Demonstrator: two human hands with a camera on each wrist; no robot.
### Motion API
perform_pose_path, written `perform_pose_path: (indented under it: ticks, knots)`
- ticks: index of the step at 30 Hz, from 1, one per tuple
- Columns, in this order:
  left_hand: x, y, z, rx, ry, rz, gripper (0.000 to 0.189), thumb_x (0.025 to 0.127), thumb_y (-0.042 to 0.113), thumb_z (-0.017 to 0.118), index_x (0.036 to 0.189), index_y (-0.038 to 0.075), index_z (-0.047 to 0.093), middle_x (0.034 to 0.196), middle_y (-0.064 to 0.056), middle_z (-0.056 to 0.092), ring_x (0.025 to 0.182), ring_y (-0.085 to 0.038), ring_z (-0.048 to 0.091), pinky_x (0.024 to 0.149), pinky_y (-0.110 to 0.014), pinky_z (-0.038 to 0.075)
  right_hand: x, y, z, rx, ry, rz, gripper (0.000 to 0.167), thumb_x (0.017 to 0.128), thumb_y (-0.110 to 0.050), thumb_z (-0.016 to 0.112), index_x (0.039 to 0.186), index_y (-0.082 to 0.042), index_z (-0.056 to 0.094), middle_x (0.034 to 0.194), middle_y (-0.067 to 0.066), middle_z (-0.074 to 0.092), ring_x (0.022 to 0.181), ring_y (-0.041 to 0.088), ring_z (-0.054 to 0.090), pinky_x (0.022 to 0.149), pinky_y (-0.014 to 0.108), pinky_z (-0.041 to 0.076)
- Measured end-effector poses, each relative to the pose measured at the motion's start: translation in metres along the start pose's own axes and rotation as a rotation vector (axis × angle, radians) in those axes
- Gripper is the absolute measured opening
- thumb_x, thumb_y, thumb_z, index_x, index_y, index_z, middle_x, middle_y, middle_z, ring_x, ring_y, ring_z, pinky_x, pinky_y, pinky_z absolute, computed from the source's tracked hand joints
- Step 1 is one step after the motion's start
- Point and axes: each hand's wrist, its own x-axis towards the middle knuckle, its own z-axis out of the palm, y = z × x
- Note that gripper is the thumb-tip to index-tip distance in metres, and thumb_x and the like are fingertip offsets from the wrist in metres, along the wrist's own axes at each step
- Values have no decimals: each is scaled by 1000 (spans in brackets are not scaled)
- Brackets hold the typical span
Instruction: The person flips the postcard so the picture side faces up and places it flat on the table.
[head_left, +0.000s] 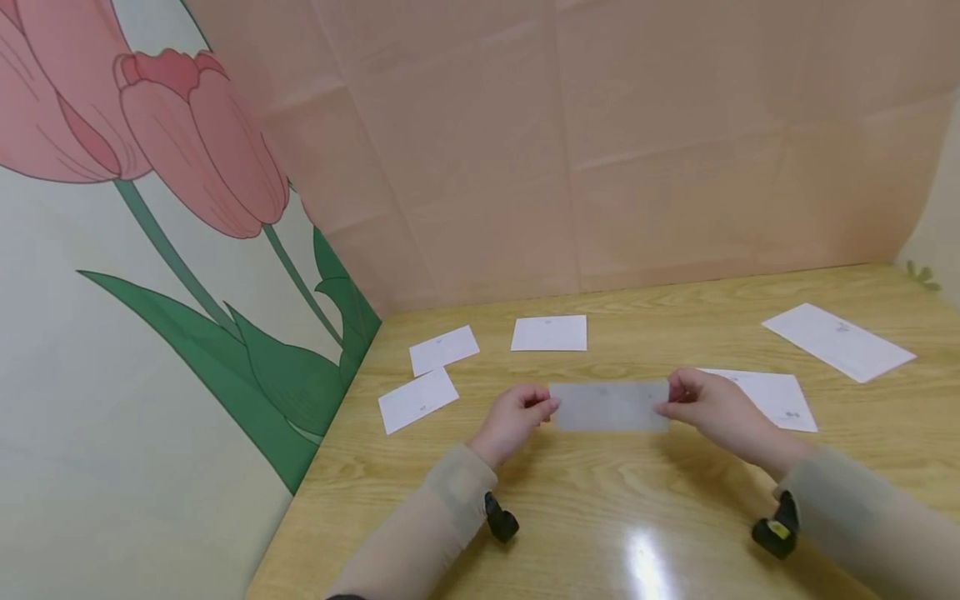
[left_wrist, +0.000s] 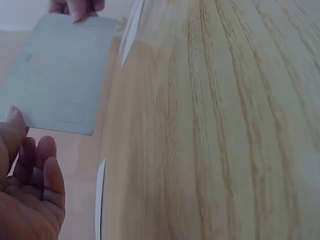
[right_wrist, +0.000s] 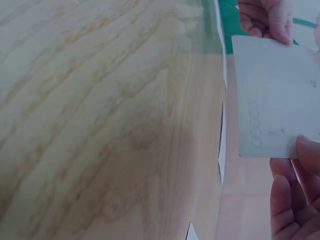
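A white envelope (head_left: 609, 407) is held up above the wooden table, one short end in each hand. My left hand (head_left: 517, 421) pinches its left end between thumb and fingers. At the opposite end, the right hand (head_left: 720, 417) grips the edge the same way. In the left wrist view the envelope (left_wrist: 60, 75) shows a small printed square near one corner. A row of little printed boxes runs along one edge of the envelope (right_wrist: 270, 95) in the right wrist view.
More white envelopes lie flat on the table (head_left: 600, 517): two touching or nearly so at the left, one envelope (head_left: 549, 333) at the back middle, one (head_left: 838, 342) at the far right. Another envelope (head_left: 780, 396) is partly hidden behind the right hand. A pink cloth (head_left: 600, 150) hangs behind.
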Motion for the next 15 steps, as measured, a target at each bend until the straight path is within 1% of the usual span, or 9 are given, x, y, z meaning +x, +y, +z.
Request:
perform_pose_path:
  ticks: [2, 4, 7, 12, 15]
  knots:
    - [0, -2, 0, -27, -5, -3, 16, 92, 27, 66, 88, 11, 68, 78, 1, 64, 75, -13, 59, 73, -34, 49, -2, 0, 1, -37, 31, -31, 21, 87, -25, 72, 84, -12, 56, 79, 2, 58, 72, 18, 47, 59, 28, 41]
    - [-1, -3, 0, -73, -14, -6, 16, 92, 24, 67, 88, 8, 69, 78, 0, 66, 73, -13, 61, 74, -35, 52, -3, -1, 2, -73, 64, -56, 19, 86, -23, 73, 81, -14, 57, 76, -1, 58, 69, 16, 47, 57, 27, 40]
    - [-2, -3, 0, -114, -34, -14, 14, 92, 19, 66, 90, 6, 70, 82, -3, 70, 75, -14, 66, 74, -34, 54, -5, -1, 3, -114, 101, -90, 15, 85, -17, 74, 79, -16, 60, 74, -3, 60, 66, 14, 47, 56, 26, 38]
    - [-2, -3, 0, -139, -48, -31, 14, 93, 15, 63, 94, 4, 72, 91, -5, 72, 82, -13, 68, 75, -29, 54, -6, -2, 3, -137, 121, -114, 9, 85, -11, 73, 81, -16, 66, 79, -4, 66, 67, 12, 51, 56, 26, 41]
    - [-1, -4, 0, -185, -65, -29, 18, 95, 13, 60, 101, -1, 71, 95, -7, 72, 86, -15, 68, 78, -29, 54, -7, -1, 4, -149, 131, -128, 10, 85, -11, 73, 82, -19, 68, 82, -4, 68, 72, 11, 57, 59, 27, 45]
